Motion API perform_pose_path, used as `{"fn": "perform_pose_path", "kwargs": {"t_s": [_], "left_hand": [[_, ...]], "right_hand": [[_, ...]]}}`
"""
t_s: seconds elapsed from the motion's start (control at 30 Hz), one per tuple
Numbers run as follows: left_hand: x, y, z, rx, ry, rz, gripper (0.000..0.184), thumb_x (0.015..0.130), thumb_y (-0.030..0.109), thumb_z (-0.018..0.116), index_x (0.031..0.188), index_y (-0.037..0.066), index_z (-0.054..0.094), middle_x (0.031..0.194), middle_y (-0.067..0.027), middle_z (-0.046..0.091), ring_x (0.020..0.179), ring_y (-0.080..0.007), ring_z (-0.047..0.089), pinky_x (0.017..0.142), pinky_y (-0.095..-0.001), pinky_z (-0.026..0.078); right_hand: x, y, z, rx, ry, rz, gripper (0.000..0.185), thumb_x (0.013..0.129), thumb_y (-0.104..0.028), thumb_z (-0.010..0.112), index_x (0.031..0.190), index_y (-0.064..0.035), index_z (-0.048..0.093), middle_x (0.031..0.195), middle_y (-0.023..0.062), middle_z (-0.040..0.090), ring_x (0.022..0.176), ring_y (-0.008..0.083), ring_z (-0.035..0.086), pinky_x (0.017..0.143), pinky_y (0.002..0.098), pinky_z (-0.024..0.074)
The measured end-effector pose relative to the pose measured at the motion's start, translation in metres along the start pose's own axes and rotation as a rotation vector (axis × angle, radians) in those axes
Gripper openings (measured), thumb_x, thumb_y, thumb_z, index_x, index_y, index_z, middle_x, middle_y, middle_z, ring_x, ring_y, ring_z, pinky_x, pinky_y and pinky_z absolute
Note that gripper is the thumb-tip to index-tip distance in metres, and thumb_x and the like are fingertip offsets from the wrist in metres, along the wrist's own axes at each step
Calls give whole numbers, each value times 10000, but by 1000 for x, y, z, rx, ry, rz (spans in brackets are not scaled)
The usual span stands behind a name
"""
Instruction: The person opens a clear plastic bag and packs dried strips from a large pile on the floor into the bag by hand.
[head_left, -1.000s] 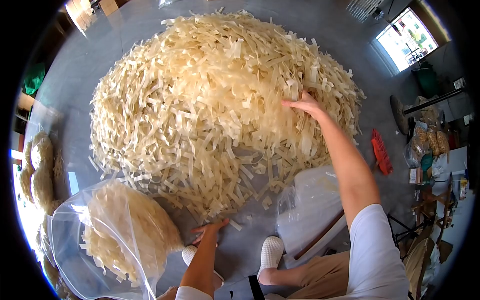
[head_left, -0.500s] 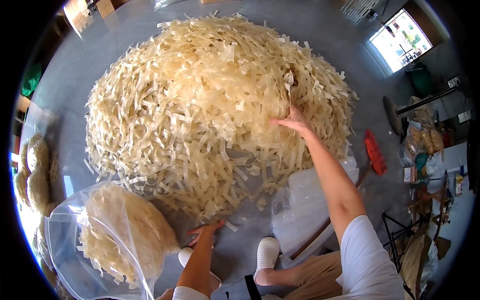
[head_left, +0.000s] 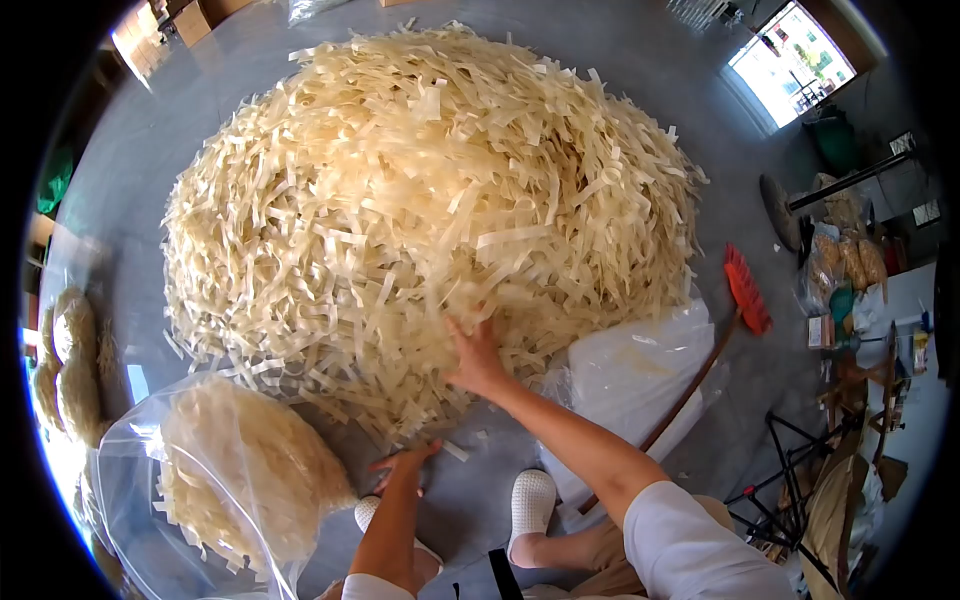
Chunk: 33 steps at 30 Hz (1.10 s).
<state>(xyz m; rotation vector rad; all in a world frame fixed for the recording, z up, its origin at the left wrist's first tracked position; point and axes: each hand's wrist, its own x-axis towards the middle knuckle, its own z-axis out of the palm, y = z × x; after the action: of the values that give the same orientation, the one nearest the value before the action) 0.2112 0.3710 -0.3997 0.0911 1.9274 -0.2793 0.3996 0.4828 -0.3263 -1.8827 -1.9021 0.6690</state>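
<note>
A broad heap of pale, cream-coloured flat strips covers the middle of the floor. At its near edge my right hand reaches into the strips with the fingers apart. Some strips around its fingertips are blurred, and the fingertips are partly covered. My left hand is low, just in front of the heap's near edge, fingers spread and nothing seen in it. To its left lies a clear plastic bag with its mouth towards me, partly filled with the same strips.
Flat clear plastic sheeting or bags lie right of my feet, with a red-headed broom across them. A black-legged stand and filled bags are at the right. More full bags stand at the left.
My right hand has moved from the heap's right side down and left to its near edge, dragging strips closer. My left hand has hardly moved.
</note>
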Motion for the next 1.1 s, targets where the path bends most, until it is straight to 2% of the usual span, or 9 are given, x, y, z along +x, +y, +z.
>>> {"fn": "perform_pose_path", "kwargs": {"t_s": [0.1,0.17,0.23,0.3,0.4,0.43,0.6,0.7,1.1], "left_hand": [[-2,3,0,-13,28,-60,1324,534,419,827,1371,125,-156,1451,-147,-74,1235,-504,216,840,-651,392],[0,2,-1,65,-33,-16,1293,550,431,815,1380,162,-139,1452,-163,28,1260,-487,171,839,-679,364],[11,-3,-4,50,-85,-7,1278,550,421,818,1386,172,-116,1449,-156,76,1270,-477,156,836,-694,348],[15,-5,-3,34,-132,3,1265,549,411,822,1392,182,-93,1446,-149,124,1280,-467,141,833,-709,331],[12,-6,-1,-86,-37,2,1241,544,383,832,1399,196,-47,1449,-128,140,1289,-448,140,830,-724,310],[5,-7,-4,-85,-61,17,1251,542,372,836,1397,187,-58,1447,-128,149,1293,-443,134,837,-719,311],[2,-7,-4,-128,-78,22,1281,538,353,842,1388,168,-98,1454,-142,100,1297,-446,111,859,-707,305],[0,-5,0,-99,-5,-1,1323,519,370,847,1380,138,-131,1455,-171,-35,1292,-467,94,871,-693,311],[-5,3,4,-53,65,-42,1486,456,386,868,1286,135,-338,1369,-240,-284,1274,-512,50,864,-650,366]], "right_hand": [[-14,-21,-15,-246,-388,-94,917,554,-257,783,1329,-127,310,1350,322,157,1266,451,201,954,479,355],[-2,-9,-48,133,-739,-342,762,651,-179,729,1318,-122,364,1285,244,382,1187,334,405,904,431,413],[9,-2,-104,179,-504,-231,406,774,-83,620,1170,-54,536,1005,141,625,886,215,619,730,323,510],[30,45,-146,221,-8,-187,342,763,-104,637,1098,-67,579,934,105,641,742,173,619,682,308,496],[58,105,-224,56,528,70,574,763,-75,648,1279,-58,398,1279,122,450,1143,221,464,885,323,438],[71,191,-231,-32,610,96,790,724,-250,714,1359,-80,276,1348,146,357,1226,268,367,960,372,371],[75,228,-253,546,233,875,1022,605,-431,758,1382,-65,203,1344,158,345,1214,298,362,981,348,320],[90,230,-218,319,-77,703,1197,541,-584,740,1415,-116,69,1426,193,164,1305,338,212,1016,498,248],[59,170,-207,376,-267,668,1183,555,-576,740,1383,1,124,1407,220,199,1299,326,232,1059,400,226]]}}
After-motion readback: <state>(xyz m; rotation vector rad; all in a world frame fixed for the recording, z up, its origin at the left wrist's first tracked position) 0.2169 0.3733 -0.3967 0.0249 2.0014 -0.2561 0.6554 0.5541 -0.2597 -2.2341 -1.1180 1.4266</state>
